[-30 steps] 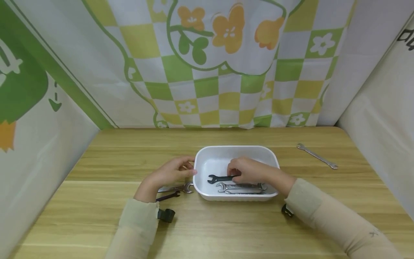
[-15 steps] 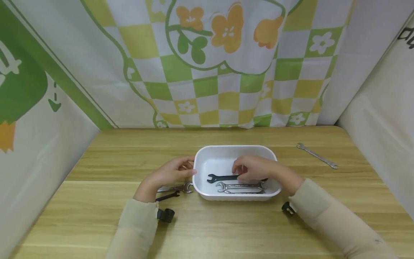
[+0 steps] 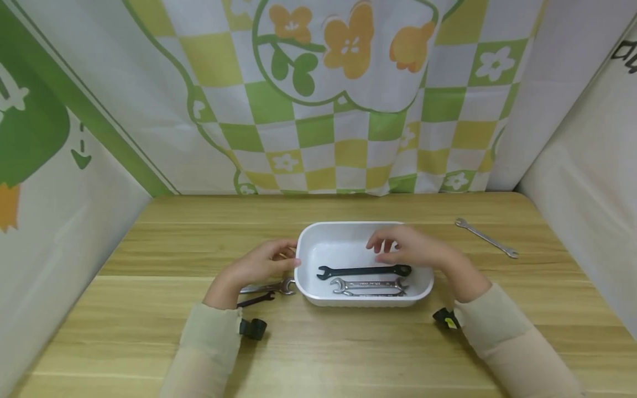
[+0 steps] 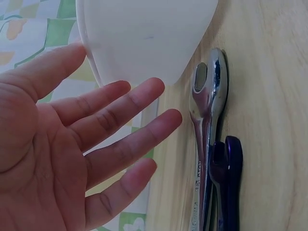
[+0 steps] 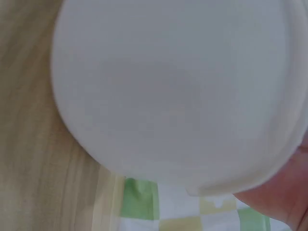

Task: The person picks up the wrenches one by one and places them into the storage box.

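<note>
A white rectangular tub (image 3: 318, 232) stands mid-table. Inside it lie a black wrench (image 3: 363, 271) and, nearer the front wall, silver wrenches (image 3: 370, 285) side by side. My right hand (image 3: 410, 247) hovers over the tub's right end with loosely bent fingers and nothing in them; the tub wall hides most of it in the right wrist view. My left hand (image 3: 264, 263) is at the tub's left end, thumb touching the rim, fingers extended in the left wrist view. Beneath that hand, a silver wrench (image 4: 208, 96) and a dark wrench (image 4: 228, 178) lie on the table.
Another silver double-ended wrench (image 3: 486, 238) lies on the wooden table (image 3: 348, 354) at the back right. A checked floral cloth (image 3: 318, 149) hangs behind the table's far edge, with white printed walls on both sides.
My right hand has let go of the black wrench and moved up and to the right, uncovering the wrench's full length. The left hand stays at the rim.
</note>
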Available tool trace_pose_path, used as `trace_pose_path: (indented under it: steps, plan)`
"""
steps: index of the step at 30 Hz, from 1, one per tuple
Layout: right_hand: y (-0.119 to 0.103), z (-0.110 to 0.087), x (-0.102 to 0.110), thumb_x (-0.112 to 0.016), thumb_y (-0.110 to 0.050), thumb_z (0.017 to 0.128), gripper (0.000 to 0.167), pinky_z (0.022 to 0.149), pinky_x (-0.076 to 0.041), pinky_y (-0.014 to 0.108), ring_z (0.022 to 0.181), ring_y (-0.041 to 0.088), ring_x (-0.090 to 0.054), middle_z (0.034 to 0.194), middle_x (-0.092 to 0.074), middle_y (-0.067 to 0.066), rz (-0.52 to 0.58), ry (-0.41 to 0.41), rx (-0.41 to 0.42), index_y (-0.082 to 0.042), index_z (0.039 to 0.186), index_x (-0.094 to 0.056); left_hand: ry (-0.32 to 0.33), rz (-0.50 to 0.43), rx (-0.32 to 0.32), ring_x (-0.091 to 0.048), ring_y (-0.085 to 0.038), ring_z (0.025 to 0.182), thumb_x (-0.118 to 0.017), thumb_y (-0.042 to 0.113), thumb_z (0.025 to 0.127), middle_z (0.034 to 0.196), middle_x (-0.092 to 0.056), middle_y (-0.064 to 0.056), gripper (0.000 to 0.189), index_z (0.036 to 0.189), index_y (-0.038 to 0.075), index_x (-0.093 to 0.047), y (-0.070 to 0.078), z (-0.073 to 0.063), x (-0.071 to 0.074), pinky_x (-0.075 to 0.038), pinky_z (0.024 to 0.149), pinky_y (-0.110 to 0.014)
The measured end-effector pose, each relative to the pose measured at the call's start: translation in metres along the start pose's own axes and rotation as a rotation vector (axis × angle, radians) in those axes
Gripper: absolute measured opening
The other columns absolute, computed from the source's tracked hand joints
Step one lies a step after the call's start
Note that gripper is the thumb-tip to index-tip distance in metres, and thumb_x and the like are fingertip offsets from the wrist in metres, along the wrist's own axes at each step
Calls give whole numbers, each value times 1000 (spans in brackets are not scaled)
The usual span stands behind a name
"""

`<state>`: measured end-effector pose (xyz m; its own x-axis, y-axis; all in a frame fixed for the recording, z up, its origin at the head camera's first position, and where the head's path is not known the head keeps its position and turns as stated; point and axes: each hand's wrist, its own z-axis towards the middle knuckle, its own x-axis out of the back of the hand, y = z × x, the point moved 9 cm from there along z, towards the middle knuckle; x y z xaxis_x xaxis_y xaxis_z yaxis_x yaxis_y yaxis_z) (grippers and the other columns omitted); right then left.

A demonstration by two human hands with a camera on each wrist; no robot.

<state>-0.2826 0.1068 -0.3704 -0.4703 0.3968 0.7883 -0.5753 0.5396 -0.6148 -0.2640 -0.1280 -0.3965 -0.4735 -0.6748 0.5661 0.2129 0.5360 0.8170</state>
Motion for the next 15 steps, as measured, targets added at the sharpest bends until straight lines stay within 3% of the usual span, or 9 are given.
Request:
trace_pose_path:
  steps: [6,15]
  plan:
    - [6,-9,11,-66,-13,96,25,86,-51,39,96,18,-61,108,-67,10,87,64,-26,-5,120,-66,-29,12,5,-61,-29,110,-57,22,102,115,-66,-17,45,140,-1,-51,1,-2,-2,-51,94,-44]
    - [10,-23,26,-66,-15,96,27,90,-50,43,95,16,-62,106,-71,8,88,149,-43,-3,120,-67,-72,-21,0,-61,-33,114,-64,22,98,118,-66,-20,53,142,-1,-47,3,-3,-6,-53,95,-46]
